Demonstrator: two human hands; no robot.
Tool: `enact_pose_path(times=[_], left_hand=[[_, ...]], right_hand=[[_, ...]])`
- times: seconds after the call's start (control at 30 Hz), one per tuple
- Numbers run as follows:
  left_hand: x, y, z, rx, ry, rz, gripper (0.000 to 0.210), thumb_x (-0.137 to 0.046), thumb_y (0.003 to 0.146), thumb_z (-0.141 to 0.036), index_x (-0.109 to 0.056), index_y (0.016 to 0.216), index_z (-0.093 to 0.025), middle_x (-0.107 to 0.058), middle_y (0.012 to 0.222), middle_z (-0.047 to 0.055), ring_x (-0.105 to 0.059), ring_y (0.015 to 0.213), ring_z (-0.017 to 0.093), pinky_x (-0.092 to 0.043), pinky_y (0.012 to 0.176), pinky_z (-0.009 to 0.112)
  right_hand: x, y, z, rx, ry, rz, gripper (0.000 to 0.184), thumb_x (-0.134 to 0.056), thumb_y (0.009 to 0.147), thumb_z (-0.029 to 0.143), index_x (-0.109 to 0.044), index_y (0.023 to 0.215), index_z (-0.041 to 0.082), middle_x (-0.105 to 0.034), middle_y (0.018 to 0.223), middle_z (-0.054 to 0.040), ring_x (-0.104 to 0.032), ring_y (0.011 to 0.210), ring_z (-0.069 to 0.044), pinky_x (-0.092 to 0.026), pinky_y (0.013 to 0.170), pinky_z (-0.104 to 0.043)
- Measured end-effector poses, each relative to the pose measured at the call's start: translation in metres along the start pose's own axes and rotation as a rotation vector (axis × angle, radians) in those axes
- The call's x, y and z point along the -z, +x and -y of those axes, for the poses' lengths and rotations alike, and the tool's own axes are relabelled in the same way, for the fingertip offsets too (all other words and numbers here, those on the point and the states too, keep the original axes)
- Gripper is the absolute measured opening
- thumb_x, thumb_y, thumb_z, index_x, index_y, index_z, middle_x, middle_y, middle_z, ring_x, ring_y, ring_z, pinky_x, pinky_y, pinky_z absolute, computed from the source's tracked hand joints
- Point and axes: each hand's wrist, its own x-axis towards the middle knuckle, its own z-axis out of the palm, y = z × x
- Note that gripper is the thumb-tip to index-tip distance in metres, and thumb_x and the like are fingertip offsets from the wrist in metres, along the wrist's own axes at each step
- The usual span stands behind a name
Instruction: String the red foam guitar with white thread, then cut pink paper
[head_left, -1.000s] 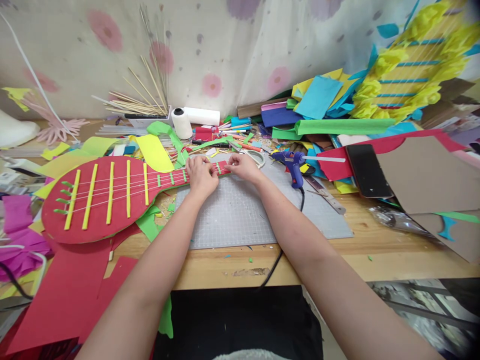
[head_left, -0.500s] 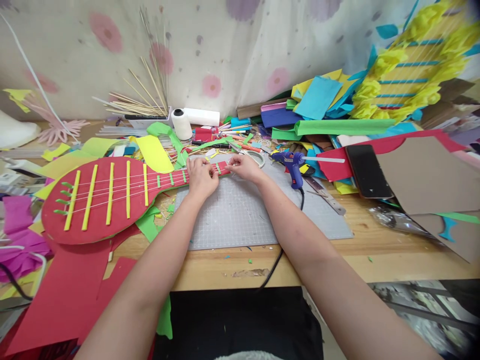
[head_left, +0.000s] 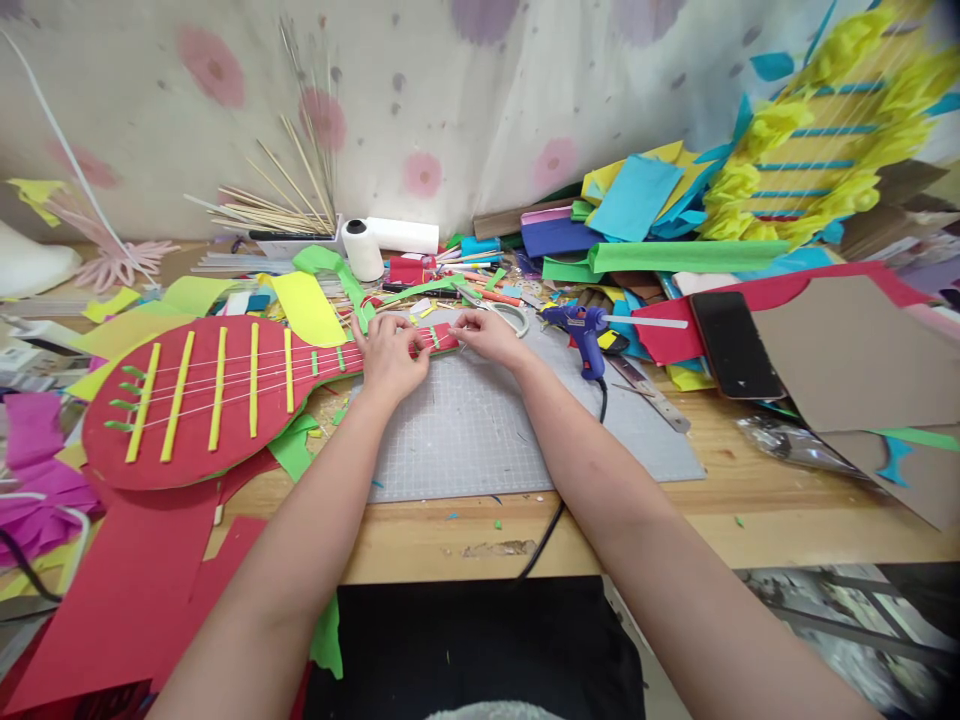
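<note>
A red handmade lute [head_left: 199, 400] lies at the left, edged in green, with yellow strips and small green strips across it. Thin white strings run along its body and narrow neck. Over the neck, my left hand [head_left: 391, 360] has its fingers curled down, thumb and fingertips gripping it; parts of that grip are hidden. At the neck's far right end, my right hand [head_left: 489, 338] pinches the end of a white string between thumb and forefinger. Both hands rest above the grey cutting mat [head_left: 465, 440].
A blue glue gun [head_left: 585, 325] with its cord lies right of my hands, near a metal ruler [head_left: 651, 392]. Scissors [head_left: 514, 318] sit behind my right hand. A phone [head_left: 736, 345] rests on cardboard. A white thread spool [head_left: 363, 250] and coloured scraps crowd the back.
My left hand has slid slightly left along the neck, uncovering more of its right end. My right hand stays at the neck's tip, shifted slightly left.
</note>
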Motion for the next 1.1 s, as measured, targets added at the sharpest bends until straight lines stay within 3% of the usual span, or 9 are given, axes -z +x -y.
enact_pose_path(times=[0.17, 0.37, 0.47, 0.77, 1.1], left_hand=[[-0.004, 0.0, 0.002, -0.006, 0.022, -0.004, 0.011, -0.061, 0.077, -0.027, -0.06, 0.068, -0.022, -0.06, 0.099, 0.007, -0.049, 0.112, 0.029, -0.008, 0.114, 0.054], [-0.005, 0.001, -0.003, 0.038, 0.018, 0.004, 0.008, -0.054, 0.082, -0.027, -0.059, 0.079, -0.021, -0.061, 0.1, 0.009, -0.051, 0.108, 0.028, -0.018, 0.112, 0.05], [-0.002, 0.002, -0.004, 0.048, 0.016, 0.0, 0.008, -0.052, 0.083, -0.025, -0.058, 0.082, -0.021, -0.061, 0.098, 0.009, -0.053, 0.104, 0.028, -0.025, 0.109, 0.048], [0.01, 0.003, -0.01, -0.107, 0.064, -0.019, 0.012, -0.046, 0.086, -0.023, -0.057, 0.084, -0.024, -0.066, 0.088, 0.006, -0.055, 0.099, 0.027, -0.025, 0.107, 0.046], [0.009, 0.005, -0.008, -0.016, 0.137, 0.07, 0.013, -0.043, 0.088, -0.026, -0.053, 0.094, -0.02, -0.065, 0.077, 0.007, -0.059, 0.089, 0.026, -0.029, 0.1, 0.044]], right_hand=[[0.004, 0.0, -0.002, 0.007, -0.159, -0.069, 0.018, -0.06, 0.077, 0.034, -0.064, 0.076, 0.016, -0.054, 0.064, 0.0019, -0.043, 0.059, -0.011, -0.028, 0.058, -0.025], [0.02, -0.003, 0.009, 0.119, -0.296, -0.1, 0.013, -0.059, 0.079, 0.028, -0.065, 0.078, 0.017, -0.06, 0.074, -0.0022, -0.048, 0.066, -0.013, -0.03, 0.06, -0.025], [0.024, -0.004, 0.013, 0.189, -0.307, -0.046, 0.013, -0.059, 0.079, 0.028, -0.065, 0.077, 0.017, -0.06, 0.074, -0.0027, -0.048, 0.068, -0.013, -0.03, 0.06, -0.025], [0.038, -0.016, 0.031, 0.32, -0.246, 0.239, 0.006, -0.059, 0.075, 0.019, -0.065, 0.076, 0.017, -0.061, 0.082, -0.0025, -0.052, 0.076, -0.014, -0.037, 0.068, -0.026], [0.015, -0.011, 0.035, 0.461, -0.194, 0.073, 0.011, -0.054, 0.081, 0.018, -0.064, 0.082, 0.016, -0.052, 0.088, -0.0052, -0.05, 0.088, -0.017, -0.039, 0.082, -0.031]])
